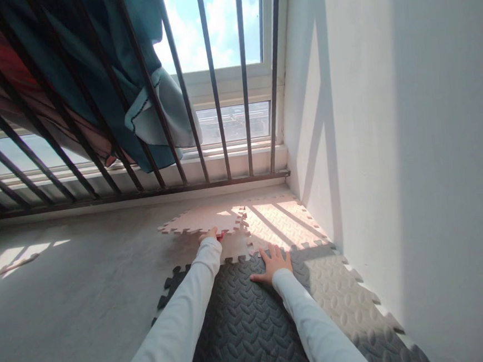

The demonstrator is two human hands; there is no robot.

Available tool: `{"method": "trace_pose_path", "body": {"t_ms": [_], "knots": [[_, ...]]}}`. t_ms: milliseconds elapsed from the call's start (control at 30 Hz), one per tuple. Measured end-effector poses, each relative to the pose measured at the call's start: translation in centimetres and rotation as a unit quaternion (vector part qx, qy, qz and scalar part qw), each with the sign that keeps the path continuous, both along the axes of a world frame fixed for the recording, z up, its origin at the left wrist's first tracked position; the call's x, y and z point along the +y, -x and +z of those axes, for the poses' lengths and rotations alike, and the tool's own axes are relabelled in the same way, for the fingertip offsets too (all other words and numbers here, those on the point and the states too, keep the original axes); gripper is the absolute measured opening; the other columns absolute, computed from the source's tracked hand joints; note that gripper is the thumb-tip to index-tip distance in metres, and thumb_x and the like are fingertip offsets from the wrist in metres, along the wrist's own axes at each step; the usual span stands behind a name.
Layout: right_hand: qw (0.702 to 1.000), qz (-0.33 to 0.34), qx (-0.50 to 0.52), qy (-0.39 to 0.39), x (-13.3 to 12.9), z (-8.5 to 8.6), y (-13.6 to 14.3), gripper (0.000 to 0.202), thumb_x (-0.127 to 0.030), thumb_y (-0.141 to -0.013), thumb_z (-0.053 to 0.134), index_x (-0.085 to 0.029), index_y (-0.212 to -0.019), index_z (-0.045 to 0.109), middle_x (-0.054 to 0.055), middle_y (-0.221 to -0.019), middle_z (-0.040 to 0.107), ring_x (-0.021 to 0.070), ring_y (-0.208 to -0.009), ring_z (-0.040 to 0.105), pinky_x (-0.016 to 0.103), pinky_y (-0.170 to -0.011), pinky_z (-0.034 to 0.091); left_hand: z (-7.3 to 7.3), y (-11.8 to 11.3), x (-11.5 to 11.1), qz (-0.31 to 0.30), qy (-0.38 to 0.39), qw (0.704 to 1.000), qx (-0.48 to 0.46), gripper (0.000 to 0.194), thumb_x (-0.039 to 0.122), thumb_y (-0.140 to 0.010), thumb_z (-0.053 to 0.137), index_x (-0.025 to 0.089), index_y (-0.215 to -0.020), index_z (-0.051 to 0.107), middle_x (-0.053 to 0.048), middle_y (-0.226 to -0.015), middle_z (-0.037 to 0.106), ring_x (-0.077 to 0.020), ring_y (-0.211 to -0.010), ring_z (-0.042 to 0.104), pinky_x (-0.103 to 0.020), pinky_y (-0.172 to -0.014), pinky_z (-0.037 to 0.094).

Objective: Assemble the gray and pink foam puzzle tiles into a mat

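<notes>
My left hand [210,235] is closed on the near edge of a pale pink foam mat tile [198,220], which is lifted and slightly tilted above the floor. The tile's right edge is by the toothed edge of a sunlit pale tile [280,222]; whether the teeth are joined I cannot tell. My right hand [274,265] lies spread, palm down, at the far edge of a dark grey foam tile [247,314], its fingertips by the seam with the sunlit tile. A light grey tile [337,279] joins the dark one on the right.
Dark metal railing bars [212,83] stand in front of the window, with teal and red cloth [103,75] hanging behind them. A white wall [372,137] rises at right. On the grey floor [88,304] a thin stick-like thing [12,267] lies far left.
</notes>
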State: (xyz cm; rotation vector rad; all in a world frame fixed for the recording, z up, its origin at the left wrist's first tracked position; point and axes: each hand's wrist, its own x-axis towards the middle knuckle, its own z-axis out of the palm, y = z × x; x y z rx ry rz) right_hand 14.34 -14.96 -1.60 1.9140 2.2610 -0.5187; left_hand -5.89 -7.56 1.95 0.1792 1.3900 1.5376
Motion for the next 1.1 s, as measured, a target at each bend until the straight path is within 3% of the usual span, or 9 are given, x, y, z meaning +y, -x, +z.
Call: {"method": "trace_pose_path", "body": {"t_ms": [133, 267, 367, 433, 533, 633, 800, 933, 1100], "knots": [[1.0, 0.001, -0.004, 0.007, 0.1, 0.3, 0.0, 0.099, -0.079, -0.051, 0.038, -0.031, -0.133, 0.012, 0.009, -0.143, 0.003, 0.0287, -0.128, -0.003, 0.057, -0.095, 0.001, 4.2, 1.5, -0.4, 0.054, 0.024, 0.998, 0.002, 0.021, 0.002, -0.07, 0.05, 0.016, -0.062, 0.038, 0.003, -0.054, 0.046, -0.0066, -0.046, 0.048, -0.019, -0.041, 0.042], [1.0, 0.0, -0.001, 0.006, 0.1, 0.3, 0.1, 0.1, -0.08, -0.049, 0.038, -0.031, -0.133, 0.011, 0.009, -0.143, 0.003, 0.0285, -0.128, -0.002, 0.057, -0.096, 0.001, 7.5, 3.2, -2.4, 0.075, -0.004, 0.997, 0.008, 0.024, 0.001, -0.067, 0.054, 0.015, -0.057, 0.038, 0.005, -0.047, 0.045, -0.0057, -0.041, 0.048, -0.017, -0.039, 0.043], [1.0, -0.002, 0.0, 0.007, 0.2, 0.2, 0.2, 0.101, -0.079, -0.049, 0.039, -0.031, -0.133, 0.012, 0.009, -0.143, 0.002, 0.0287, -0.128, -0.002, 0.057, -0.096, 0.002, 8.9, 5.3, -5.6, 0.105, -0.03, 0.994, 0.018, 0.024, 0.002, -0.066, 0.054, 0.015, -0.054, 0.038, 0.007, -0.043, 0.044, -0.0053, -0.038, 0.047, -0.016, -0.037, 0.044], [1.0, -0.003, 0.002, 0.01, 0.3, 0.2, 0.0, 0.101, -0.078, -0.048, 0.043, -0.031, -0.133, 0.013, 0.009, -0.143, 0.003, 0.0294, -0.128, -0.002, 0.058, -0.095, 0.002, 8.8, 7.3, -8.8, 0.135, -0.045, 0.989, 0.035, 0.024, 0.001, -0.065, 0.055, 0.015, -0.052, 0.038, 0.007, -0.042, 0.044, -0.0053, -0.036, 0.047, -0.015, -0.036, 0.044], [1.0, 0.004, 0.023, 0.009, 0.5, 0.6, -0.7, 0.095, -0.072, -0.051, 0.049, -0.03, -0.132, 0.019, 0.009, -0.142, 0.008, 0.0297, -0.128, 0.003, 0.058, -0.096, 0.007, 7.3, 10.9, -15.1, 0.19, -0.052, 0.978, 0.07, 0.024, 0.0, -0.061, 0.057, 0.015, -0.052, 0.04, 0.009, -0.04, 0.044, -0.0057, -0.035, 0.046, -0.017, -0.034, 0.045], [0.999, 0.005, 0.048, -0.017, -0.2, 1.2, -1.7, 0.08, -0.058, -0.068, 0.044, -0.021, -0.133, 0.018, 0.01, -0.14, 0.018, 0.0247, -0.128, 0.013, 0.046, -0.101, 0.015, 4.5, 14.3, -22.2, 0.218, -0.035, 0.969, 0.113, 0.017, 0.004, -0.059, 0.06, 0.015, -0.058, 0.047, 0.008, -0.044, 0.048, -0.0077, -0.039, 0.049, -0.018, -0.034, 0.046], [0.998, -0.003, 0.044, -0.045, -4.5, 1.4, -2.6, 0.066, -0.041, -0.076, 0.039, -0.017, -0.133, 0.017, 0.009, -0.14, 0.017, 0.0225, -0.128, 0.013, 0.047, -0.1, 0.017, -0.2, 17.9, -31.1, 0.267, 0.039, 0.959, 0.083, 0.017, 0.002, -0.056, 0.06, 0.015, -0.06, 0.05, 0.006, -0.052, 0.053, -0.0087, -0.043, 0.051, -0.019, -0.033, 0.047], [0.998, -0.008, 0.028, -0.05, -9.1, 1.2, -2.7, 0.061, -0.037, -0.076, 0.039, -0.017, -0.132, 0.021, 0.007, -0.14, 0.018, 0.0217, -0.128, 0.012, 0.048, -0.1, 0.017, -2.8, 18.7, -34.0, 0.307, 0.048, 0.95, 0.042, 0.025, 0.0, -0.053, 0.063, 0.016, -0.055, 0.043, 0.007, -0.05, 0.049, -0.0086, -0.043, 0.049, -0.021, -0.035, 0.048], [0.998, -0.037, -0.012, -0.041, -14.1, 2.2, -3.2, 0.058, -0.035, -0.076, 0.037, -0.019, -0.131, 0.025, 0.008, -0.14, 0.02, 0.0219, -0.127, 0.014, 0.048, -0.098, 0.021, -4.3, 19.0, -34.4, 0.283, 0.105, 0.953, -0.018, 0.025, 0.002, -0.06, 0.06, 0.017, -0.054, 0.041, 0.007, -0.047, 0.048, -0.0086, -0.042, 0.049, -0.021, -0.037, 0.047]]}}
